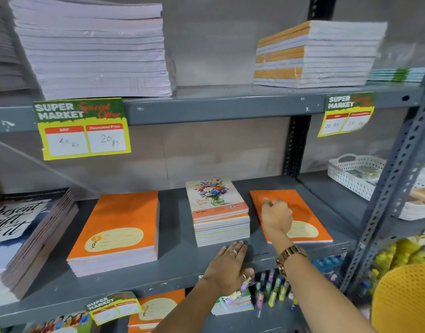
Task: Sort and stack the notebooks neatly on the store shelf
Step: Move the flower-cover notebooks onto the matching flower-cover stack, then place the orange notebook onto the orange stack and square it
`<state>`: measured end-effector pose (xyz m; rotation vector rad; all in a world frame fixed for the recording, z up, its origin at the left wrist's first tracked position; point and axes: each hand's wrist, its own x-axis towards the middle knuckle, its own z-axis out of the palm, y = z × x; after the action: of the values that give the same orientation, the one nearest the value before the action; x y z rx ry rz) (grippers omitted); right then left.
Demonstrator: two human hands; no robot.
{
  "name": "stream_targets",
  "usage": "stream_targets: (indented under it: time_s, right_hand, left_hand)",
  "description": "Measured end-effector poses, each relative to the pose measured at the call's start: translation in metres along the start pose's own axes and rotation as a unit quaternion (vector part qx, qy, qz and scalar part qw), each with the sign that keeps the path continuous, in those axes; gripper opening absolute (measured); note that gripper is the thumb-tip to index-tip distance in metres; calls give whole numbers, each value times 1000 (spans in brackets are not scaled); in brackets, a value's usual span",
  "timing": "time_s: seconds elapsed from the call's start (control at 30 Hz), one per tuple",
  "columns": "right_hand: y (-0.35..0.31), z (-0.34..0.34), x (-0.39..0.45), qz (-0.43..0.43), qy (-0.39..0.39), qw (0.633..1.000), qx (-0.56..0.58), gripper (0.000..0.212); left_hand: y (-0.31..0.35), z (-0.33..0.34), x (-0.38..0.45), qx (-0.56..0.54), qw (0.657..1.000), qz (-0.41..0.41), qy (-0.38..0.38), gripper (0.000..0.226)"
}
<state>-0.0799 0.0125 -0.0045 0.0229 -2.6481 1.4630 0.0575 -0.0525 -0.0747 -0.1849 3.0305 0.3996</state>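
Note:
On the grey middle shelf (178, 267) stand a stack of orange notebooks (117, 227) at the left and a stack topped by a floral-cover notebook (214, 198) in the middle. A single orange notebook (310, 212) lies flat at the right. My right hand (276, 216) rests on that notebook's cover with fingers curled, gripping nothing. My left hand (228, 265) lies flat, palm down, on the shelf just in front of the floral stack, holding nothing.
A dark-cover book stack (26, 236) fills the shelf's left end. Tall notebook stacks (93, 51) (319, 56) sit on the shelf above, with price tags (83, 128) below them. A white basket (355, 174) and a slotted upright (394, 188) stand at the right. Pens (269, 292) lie below.

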Motion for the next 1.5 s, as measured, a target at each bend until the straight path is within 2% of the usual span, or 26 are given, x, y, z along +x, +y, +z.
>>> stream_targets:
  time_s: [0.27,0.43,0.6,0.83,0.9,1.0,1.07,1.17,1.3,1.5]
  right_hand:
    - [51,-43,37,34,-9,998,-59,27]
    - [76,-58,61,40,-53,991,-115,23]
    - [89,-64,72,55,-82,971,-219,43]
    - [93,-64,85,75,-118,957,-253,51]
    - [93,-66,91,97,-143,956,-236,47]
    - [92,-65,97,129,-171,955,-204,37]
    - [92,-64,102,136,-168,965,-149,13]
    - [88,-62,106,129,-139,980,-56,19]
    - [74,-62,104,114,-72,990,-30,24]
    - [43,-66,99,91,-23,996,0,29]
  left_hand:
    - [34,0,42,-46,999,-6,14,64]
    - [49,6,67,-94,994,-52,31,65]
    - [57,10,82,-129,986,-99,45,66]
    - [71,13,95,-180,971,-137,72,59]
    - [75,11,98,-240,953,-157,96,50]
    - [79,1,101,-382,887,-205,161,33]
    - [77,-7,103,-458,837,-240,181,33]
    - [75,-17,102,-552,765,-267,195,21]
    - [73,-30,102,-578,746,-250,217,31]
    - [63,-69,93,-623,707,-192,274,31]
